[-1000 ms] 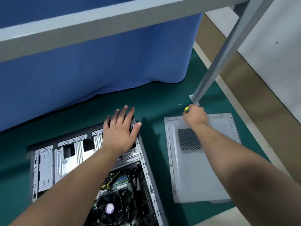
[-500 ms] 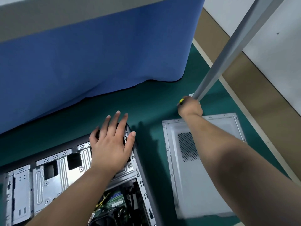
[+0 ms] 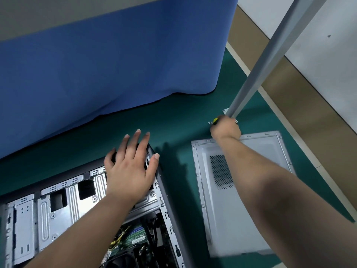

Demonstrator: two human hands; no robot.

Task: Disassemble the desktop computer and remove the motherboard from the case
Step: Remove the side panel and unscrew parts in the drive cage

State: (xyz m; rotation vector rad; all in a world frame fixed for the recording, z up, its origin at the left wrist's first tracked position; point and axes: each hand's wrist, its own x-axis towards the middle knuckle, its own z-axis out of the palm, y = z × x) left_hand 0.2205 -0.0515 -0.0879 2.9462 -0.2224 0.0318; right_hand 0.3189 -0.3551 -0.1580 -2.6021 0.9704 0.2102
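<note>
The open computer case [image 3: 58,213] lies on its side at the lower left, its metal drive cage on top. The green motherboard [image 3: 135,238] and black cables show inside, near the bottom edge. My left hand [image 3: 131,171] rests flat, fingers spread, on the case's far right corner. My right hand [image 3: 225,129] reaches past the removed side panel [image 3: 247,219] and is closed around a yellow-handled screwdriver [image 3: 215,120], of which only the handle end shows. Small screws [image 3: 210,122] lie on the mat beside that hand.
A green mat [image 3: 183,117] covers the floor. A blue cloth [image 3: 106,64] hangs down at the back. A grey metal leg [image 3: 270,55] slants down to a foot plate just beyond my right hand. Tan floor and a white wall lie to the right.
My right hand has moved with the screwdriver off the side panel's far edge toward the screws by the metal leg. My left hand stays on the case corner. My view has tipped forward.
</note>
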